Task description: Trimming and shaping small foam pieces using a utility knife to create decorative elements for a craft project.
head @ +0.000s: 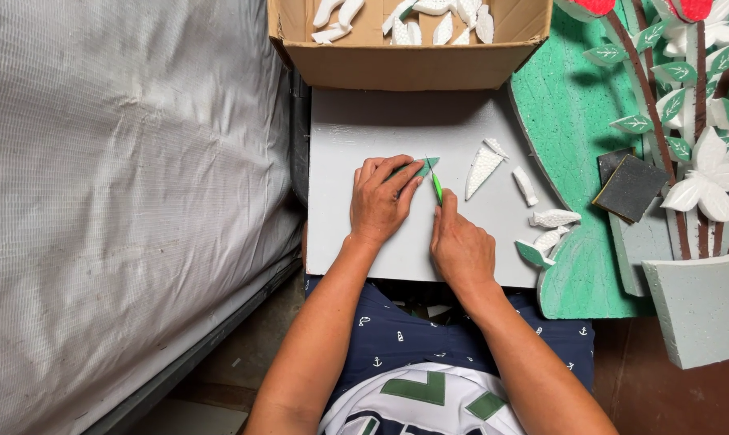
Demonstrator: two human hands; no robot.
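My left hand [380, 197] presses a small green foam leaf piece [423, 167] flat on a grey board [356, 129] resting on my lap. My right hand [459, 246] grips a thin green-handled craft knife [436, 184], its tip touching the leaf piece's right edge. Both hands sit side by side at the board's middle.
White foam offcuts [483, 167] and another green leaf [532, 253] lie on the board's right side. A cardboard box [413, 64] of white foam scraps stands behind. To the right is a green foam panel [569, 105] with a flower decoration and a dark sanding block [630, 188]. A grey covered mattress [123, 185] fills the left.
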